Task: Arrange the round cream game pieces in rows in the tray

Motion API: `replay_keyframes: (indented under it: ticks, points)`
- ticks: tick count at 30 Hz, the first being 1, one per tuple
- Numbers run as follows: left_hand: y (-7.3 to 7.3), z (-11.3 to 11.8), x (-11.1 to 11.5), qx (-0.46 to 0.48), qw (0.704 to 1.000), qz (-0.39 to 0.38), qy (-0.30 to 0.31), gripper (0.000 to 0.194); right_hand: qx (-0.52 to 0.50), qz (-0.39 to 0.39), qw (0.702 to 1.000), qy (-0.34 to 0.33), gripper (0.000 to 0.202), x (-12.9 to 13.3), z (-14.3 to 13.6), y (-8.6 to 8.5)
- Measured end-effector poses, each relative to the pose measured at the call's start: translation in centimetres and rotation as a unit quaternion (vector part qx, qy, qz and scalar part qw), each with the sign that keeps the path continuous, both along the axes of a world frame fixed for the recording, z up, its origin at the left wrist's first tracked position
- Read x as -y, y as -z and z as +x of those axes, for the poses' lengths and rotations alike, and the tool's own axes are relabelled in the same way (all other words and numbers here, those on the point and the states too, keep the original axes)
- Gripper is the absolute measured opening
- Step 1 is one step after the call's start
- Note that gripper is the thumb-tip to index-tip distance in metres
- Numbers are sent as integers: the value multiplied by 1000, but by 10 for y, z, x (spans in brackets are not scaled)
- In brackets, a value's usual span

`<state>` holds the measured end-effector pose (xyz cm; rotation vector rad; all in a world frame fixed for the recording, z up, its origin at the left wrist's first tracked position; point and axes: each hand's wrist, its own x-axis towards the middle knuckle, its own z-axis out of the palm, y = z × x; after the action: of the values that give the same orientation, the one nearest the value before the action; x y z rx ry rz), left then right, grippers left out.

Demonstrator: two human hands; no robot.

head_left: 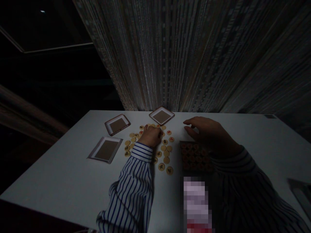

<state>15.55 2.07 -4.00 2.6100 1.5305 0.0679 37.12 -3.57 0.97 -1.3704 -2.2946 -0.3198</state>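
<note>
Round wooden Chinese chess pieces with red or black characters, some plain side up, lie scattered mid-table, such as one piece near the front. Over the back of this spread, my left hand reaches down with its fingers curled in among the pieces. What its fingertips hold, if anything, is hidden. To the right, my right hand hovers with thumb and forefinger apart and nothing between them. Below and partly behind it stands a dark box filled with rows of round reddish-brown pieces; the wrist and sleeve cover its right side.
Three shallow rectangular trays or lids lie behind and left of the pieces: a grey-edged one, a brown-rimmed one and another by the bead-like curtain. A dark-framed object sits at the white table's right edge. The room is dim.
</note>
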Motion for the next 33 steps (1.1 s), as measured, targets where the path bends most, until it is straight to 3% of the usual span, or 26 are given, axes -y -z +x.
replay_keyframes:
  ticks: [12,23,33]
  points:
    - [-27,-4,8,112,989,94,0,23,-14,11,1000,6,24,2,2,-5]
    - [-54,3,25,245,957,131,79,23,-21,30,999,9,23,13,6,-14]
    - [-61,8,37,264,947,144,113,25,-33,26,999,22,23,31,19,-23]
